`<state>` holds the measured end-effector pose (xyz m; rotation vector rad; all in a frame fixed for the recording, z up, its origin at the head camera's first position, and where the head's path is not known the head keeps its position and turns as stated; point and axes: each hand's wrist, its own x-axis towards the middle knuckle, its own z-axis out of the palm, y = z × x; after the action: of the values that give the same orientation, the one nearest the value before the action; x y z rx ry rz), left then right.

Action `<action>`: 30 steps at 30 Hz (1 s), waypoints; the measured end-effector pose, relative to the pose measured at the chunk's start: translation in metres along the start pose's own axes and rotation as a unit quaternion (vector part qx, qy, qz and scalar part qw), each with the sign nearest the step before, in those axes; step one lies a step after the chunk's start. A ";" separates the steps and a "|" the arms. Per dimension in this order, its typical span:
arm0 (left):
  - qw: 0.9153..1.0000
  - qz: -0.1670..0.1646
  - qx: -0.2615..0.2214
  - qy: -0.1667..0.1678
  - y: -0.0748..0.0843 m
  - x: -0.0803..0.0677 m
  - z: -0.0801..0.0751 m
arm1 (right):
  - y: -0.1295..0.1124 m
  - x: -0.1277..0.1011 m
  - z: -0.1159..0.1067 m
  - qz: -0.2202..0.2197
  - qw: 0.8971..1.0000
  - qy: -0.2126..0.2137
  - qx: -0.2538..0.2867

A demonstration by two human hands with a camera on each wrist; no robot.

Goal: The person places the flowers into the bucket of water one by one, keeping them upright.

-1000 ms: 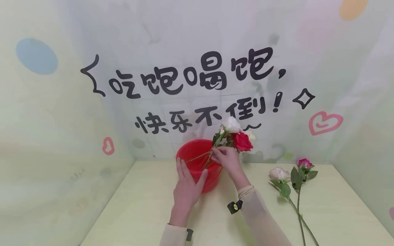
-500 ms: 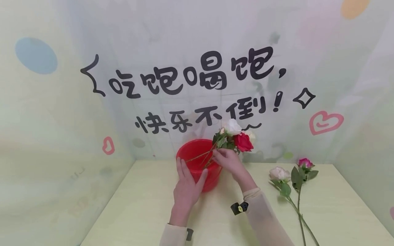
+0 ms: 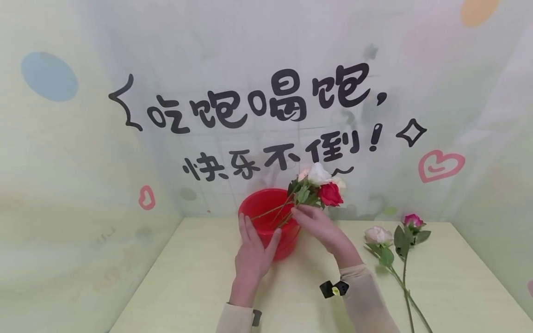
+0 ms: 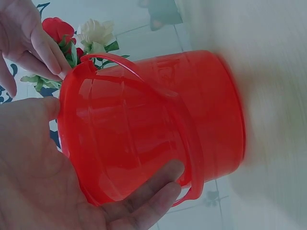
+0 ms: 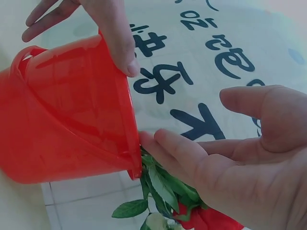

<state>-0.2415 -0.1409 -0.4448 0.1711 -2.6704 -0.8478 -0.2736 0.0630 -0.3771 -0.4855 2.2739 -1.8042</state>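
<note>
A red plastic bucket (image 3: 260, 208) stands upright on the table. My left hand (image 3: 251, 261) steadies its near side, thumb at the rim and fairly straight fingers along the wall; the bucket's handle (image 4: 189, 139) hangs down beside those fingers in the left wrist view. Several artificial roses lean out over the right rim, among them a red rose (image 3: 330, 194) and a white rose (image 3: 319, 174), their stems slanting into the bucket. My right hand (image 3: 320, 226) is right at the rim below the leaves (image 5: 168, 187), fingers extended and thumb spread apart, gripping nothing.
Two more flowers lie on the table at the right with crossed stems: a pale pink rose (image 3: 378, 235) and a magenta flower (image 3: 412, 220). A printed cloth backdrop (image 3: 233, 46) rises close behind the bucket.
My right hand has let go of the stems, its fingers straightening as the hand and wrist shift right and slightly down. The roses have settled slightly lower. My left hand stays on the bucket.
</note>
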 end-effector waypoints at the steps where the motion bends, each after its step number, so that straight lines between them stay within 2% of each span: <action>1: 1.000 0.001 0.000 0.000 0.000 0.000 0.001 | 0.001 -0.002 -0.003 0.001 1.000 -0.006 0.013; 8: 1.000 0.002 0.001 -0.004 0.002 -0.002 0.001 | 0.010 -0.012 -0.022 -0.001 0.991 -0.047 0.124; 13: 1.000 0.003 -0.002 -0.012 0.003 -0.002 0.001 | 0.018 -0.026 -0.036 -0.013 0.990 -0.066 0.126; 21: 1.000 -0.002 -0.014 -0.019 0.004 0.000 0.000 | 0.037 -0.058 -0.073 -0.023 0.996 -0.072 0.045; 25: 1.000 -0.004 -0.017 -0.025 0.005 0.001 0.001 | 0.049 -0.079 -0.106 0.006 0.998 -0.030 -0.059; 27: 0.999 -0.006 -0.020 -0.027 0.004 0.002 0.000 | 0.055 -0.091 -0.125 0.037 0.992 -0.003 -0.124; 30: 0.999 -0.012 -0.017 -0.025 0.003 0.002 -0.003 | 0.065 -0.105 -0.153 0.085 0.975 0.022 -0.206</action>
<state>-0.2425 -0.1404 -0.4402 0.1760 -2.7030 -0.9170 -0.2391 0.2541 -0.4093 -0.3013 2.6388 -1.2768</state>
